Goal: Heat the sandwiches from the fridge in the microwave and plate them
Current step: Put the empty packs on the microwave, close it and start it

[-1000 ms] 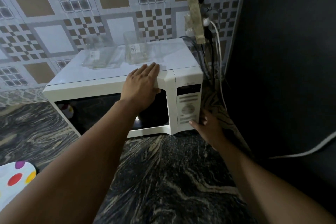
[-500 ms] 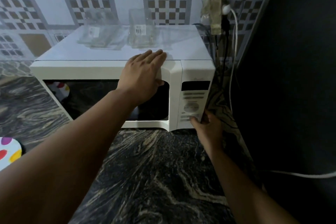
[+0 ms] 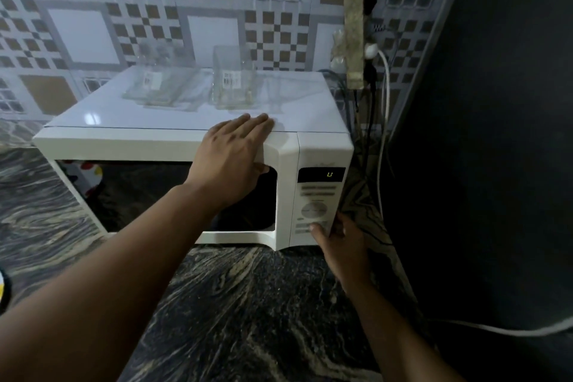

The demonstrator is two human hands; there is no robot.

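White microwave (image 3: 173, 146) casing under the left hand (image 3: 231, 161), with a glossy white top; black door window (image 3: 148, 192) just below that hand, reflecting white dotted with red, yellow and blue at its far-left corner. Black display (image 3: 321, 174) above the right hand (image 3: 342, 246), showing a yellow-green digit; pale grey buttons beneath it. Dark countertop (image 3: 248, 313) below both hands, black veined with cream and grey swirls. Wall tiles (image 3: 198, 9) beyond the left hand: grey-white ground, tan squares, brown-and-white checkerboards, grey grids. Clear containers (image 3: 231, 80) past the fingertips, bearing white barcode labels. White cable (image 3: 383, 121) and black cords right of the casing.
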